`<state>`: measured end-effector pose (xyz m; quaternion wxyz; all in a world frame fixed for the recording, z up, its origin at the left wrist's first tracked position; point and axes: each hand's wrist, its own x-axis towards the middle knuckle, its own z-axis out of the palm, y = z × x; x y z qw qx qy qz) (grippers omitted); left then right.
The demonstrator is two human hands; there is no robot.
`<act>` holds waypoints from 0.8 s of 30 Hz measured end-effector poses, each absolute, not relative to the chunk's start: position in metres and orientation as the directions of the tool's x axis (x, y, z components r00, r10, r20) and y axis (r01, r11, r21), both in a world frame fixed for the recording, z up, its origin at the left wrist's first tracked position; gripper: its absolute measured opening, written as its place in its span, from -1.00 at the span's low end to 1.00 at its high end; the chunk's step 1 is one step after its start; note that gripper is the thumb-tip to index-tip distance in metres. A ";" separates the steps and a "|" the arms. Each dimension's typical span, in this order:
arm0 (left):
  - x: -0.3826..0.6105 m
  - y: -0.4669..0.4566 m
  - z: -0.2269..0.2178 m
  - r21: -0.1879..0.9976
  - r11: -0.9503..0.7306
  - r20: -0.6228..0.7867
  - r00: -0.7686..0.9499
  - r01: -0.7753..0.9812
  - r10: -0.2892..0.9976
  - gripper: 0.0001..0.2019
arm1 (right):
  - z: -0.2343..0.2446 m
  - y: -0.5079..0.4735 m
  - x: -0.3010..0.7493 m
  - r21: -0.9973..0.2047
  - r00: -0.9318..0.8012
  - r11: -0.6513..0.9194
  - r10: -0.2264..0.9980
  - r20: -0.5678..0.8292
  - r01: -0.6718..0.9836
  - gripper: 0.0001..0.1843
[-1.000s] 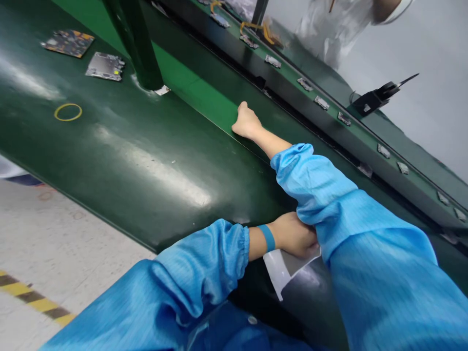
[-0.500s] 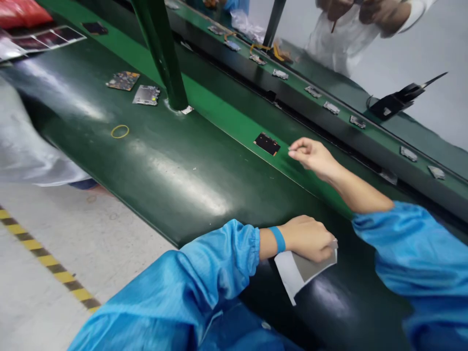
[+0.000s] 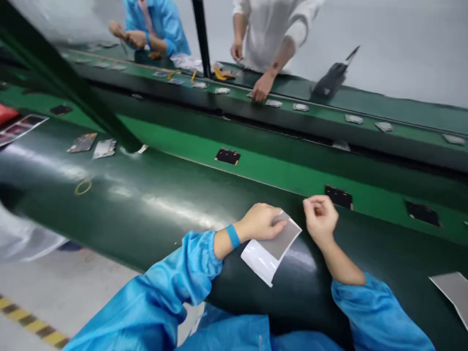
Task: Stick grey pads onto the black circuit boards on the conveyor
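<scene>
My left hand is closed on a sheet of grey adhesive film with a white backing, thumb on top; the sheet's white flap curls at the near end. To the right of the sheet, my right hand is raised with thumb and fingertips pinched together. Whatever might be between those fingertips is too small to make out. Just behind that hand a black circuit board lies on the bright green strip. Another black board rests farther left on it, and one more to the right.
A slanting green post stands at left, near two boards and a yellow ring. A second grey sheet lies at right. Across the line, co-workers' hands are near a row of small metallic parts.
My view has swung right. My right hand has drawn back from the strip towards the sheet, still pinched. My left hand keeps hold of the sheet, now showing more of its grey face.
</scene>
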<state>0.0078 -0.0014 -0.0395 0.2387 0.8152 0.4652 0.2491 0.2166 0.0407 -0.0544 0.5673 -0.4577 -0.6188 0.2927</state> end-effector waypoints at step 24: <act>0.005 0.000 -0.043 0.737 -0.421 0.222 0.399 0.528 0.890 -0.66 | -0.061 0.046 0.207 -0.878 -0.082 0.423 0.906 0.415 0.223 -0.85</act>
